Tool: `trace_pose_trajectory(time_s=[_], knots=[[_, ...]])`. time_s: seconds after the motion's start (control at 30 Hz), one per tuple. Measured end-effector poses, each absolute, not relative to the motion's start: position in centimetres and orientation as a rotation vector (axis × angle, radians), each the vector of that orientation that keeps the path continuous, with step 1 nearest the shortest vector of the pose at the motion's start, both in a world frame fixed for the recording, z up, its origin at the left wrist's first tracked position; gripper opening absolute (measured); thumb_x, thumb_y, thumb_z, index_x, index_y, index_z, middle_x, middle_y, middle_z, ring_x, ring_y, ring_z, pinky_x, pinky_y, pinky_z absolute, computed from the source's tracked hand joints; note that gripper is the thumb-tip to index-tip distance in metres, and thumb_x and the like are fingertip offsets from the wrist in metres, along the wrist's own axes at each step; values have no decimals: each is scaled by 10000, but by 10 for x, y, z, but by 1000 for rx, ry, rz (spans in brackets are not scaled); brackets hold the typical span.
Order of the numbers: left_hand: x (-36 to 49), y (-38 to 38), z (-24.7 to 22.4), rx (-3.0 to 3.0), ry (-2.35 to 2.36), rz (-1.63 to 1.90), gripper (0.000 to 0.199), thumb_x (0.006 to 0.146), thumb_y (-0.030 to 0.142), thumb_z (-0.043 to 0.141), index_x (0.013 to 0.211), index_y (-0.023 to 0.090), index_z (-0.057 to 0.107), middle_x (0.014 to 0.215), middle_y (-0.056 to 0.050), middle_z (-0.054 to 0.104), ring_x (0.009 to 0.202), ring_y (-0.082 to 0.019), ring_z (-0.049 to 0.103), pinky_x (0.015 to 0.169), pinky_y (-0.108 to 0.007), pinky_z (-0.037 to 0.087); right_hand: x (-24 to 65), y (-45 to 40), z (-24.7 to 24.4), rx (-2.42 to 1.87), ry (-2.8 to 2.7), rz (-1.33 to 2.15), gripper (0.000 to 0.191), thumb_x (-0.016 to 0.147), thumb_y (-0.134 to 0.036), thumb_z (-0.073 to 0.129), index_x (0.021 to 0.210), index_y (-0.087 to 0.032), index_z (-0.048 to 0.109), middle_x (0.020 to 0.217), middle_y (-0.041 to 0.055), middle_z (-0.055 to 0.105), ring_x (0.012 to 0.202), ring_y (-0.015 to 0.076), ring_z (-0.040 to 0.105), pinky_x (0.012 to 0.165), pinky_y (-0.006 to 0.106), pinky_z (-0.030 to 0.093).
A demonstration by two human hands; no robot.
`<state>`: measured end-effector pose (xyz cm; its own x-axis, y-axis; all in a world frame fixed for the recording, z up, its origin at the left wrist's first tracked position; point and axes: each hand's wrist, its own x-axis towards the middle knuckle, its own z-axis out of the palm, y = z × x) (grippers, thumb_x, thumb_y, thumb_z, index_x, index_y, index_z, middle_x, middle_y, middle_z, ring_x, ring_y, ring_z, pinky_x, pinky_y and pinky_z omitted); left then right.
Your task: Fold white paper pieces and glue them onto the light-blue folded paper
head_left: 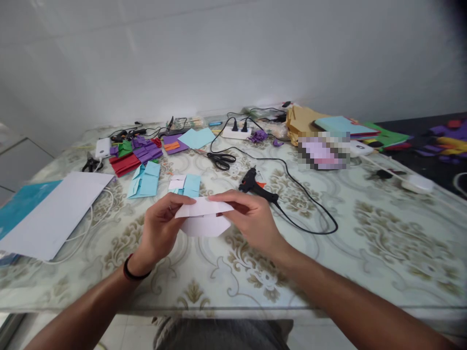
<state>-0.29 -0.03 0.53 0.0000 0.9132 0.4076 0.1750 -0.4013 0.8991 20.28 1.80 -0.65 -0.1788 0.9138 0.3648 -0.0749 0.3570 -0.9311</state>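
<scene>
Between both hands, raised over the near middle of the table, is a small piece of white paper (206, 227) with folded flaps. My left hand (162, 221) pinches its left end, thumb and fingers closed on the edge. My right hand (255, 218) grips the right end the same way. Just beyond the paper lie folded light-blue pieces (191, 184), one with a white part beside it. A black hot glue gun (257, 187) rests past my right hand, its cord curling to the right. Another folded light-blue paper (145, 180) is further left.
White sheets (60, 214) overlap a blue packet on the left. Black scissors (222, 160) and a white power strip (236, 132) lie behind. Purple folded strips (145, 148) and red ones (126, 164) sit back left. Coloured paper (343, 124) is piled back right near a blurred-out phone-like object.
</scene>
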Motion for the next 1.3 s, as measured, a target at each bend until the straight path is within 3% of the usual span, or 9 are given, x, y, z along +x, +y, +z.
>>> trace_pose_trajectory(time_s=[0.23, 0.33, 0.47, 0.6, 0.77, 0.9, 1.1, 1.2, 1.3], knots=[[-14, 2, 1, 1565, 997, 1318, 167, 904, 179, 723, 1004, 263, 828, 1019, -64, 813, 902, -201, 741, 751, -278, 566, 213, 15, 7, -665, -1606, 1123, 330, 786, -133, 597, 1032, -233, 792, 1015, 60, 737, 910, 205, 682, 712, 309, 525], [-18, 2, 1, 1552, 994, 1276, 193, 922, 190, 699, 1039, 270, 829, 1072, -73, 808, 978, -221, 740, 812, -305, 578, 215, 15, 12, -660, -1656, 1137, 286, 876, -230, 567, 1075, -229, 772, 1050, 73, 726, 955, 224, 675, 766, 343, 530], [-17, 1, 7, 1601, 889, 1182, 270, 910, 246, 695, 1157, 241, 803, 1248, -118, 762, 1168, -296, 704, 952, -397, 589, 211, 18, 11, -799, -1596, 1074, 157, 943, -311, 648, 922, -220, 774, 939, 60, 740, 869, 201, 674, 720, 325, 534], [-8, 2, 13, 1577, 972, 1144, 219, 917, 293, 733, 1119, 220, 779, 1086, -105, 800, 963, -236, 761, 791, -322, 621, 208, 21, 7, -864, -1573, 989, 68, 889, -261, 738, 908, -227, 794, 951, 55, 741, 888, 192, 679, 696, 301, 540], [-1, 6, 10, 1479, 1142, 1184, 220, 865, 343, 808, 1024, 198, 763, 814, -36, 800, 723, -168, 749, 619, -238, 589, 207, 21, 3, -917, -1521, 1083, 176, 854, -269, 767, 1028, -241, 771, 1062, 51, 755, 963, 197, 699, 742, 307, 578], [-2, 7, 10, 1485, 1249, 1198, 229, 850, 397, 816, 889, 173, 790, 763, -42, 802, 670, -178, 753, 616, -261, 623, 208, 22, 2, -938, -1534, 1143, 189, 844, -300, 778, 1016, -222, 763, 1016, 49, 786, 918, 198, 727, 811, 342, 586], [-3, 5, 11, 1446, 1248, 1225, 203, 831, 377, 832, 875, 182, 801, 786, -34, 811, 693, -179, 763, 656, -275, 652, 211, 25, 3, -1033, -1592, 1109, 182, 894, -377, 729, 898, -199, 768, 878, 47, 788, 788, 196, 709, 753, 344, 571], [-4, 7, 9, 1371, 1225, 1245, 183, 836, 364, 828, 841, 185, 786, 743, -18, 788, 658, -159, 732, 646, -268, 635, 212, 24, 4, -968, -1634, 1079, 214, 874, -361, 750, 1024, -209, 751, 1019, 60, 779, 906, 210, 717, 834, 360, 580], [-7, 10, 6, 1266, 1155, 1288, 166, 851, 343, 814, 808, 190, 767, 684, 4, 735, 613, -123, 668, 605, -231, 574, 212, 21, 4, -872, -1728, 1035, 424, 836, -263, 777, 1246, -241, 671, 1255, 75, 719, 1100, 228, 690, 974, 391, 557]])
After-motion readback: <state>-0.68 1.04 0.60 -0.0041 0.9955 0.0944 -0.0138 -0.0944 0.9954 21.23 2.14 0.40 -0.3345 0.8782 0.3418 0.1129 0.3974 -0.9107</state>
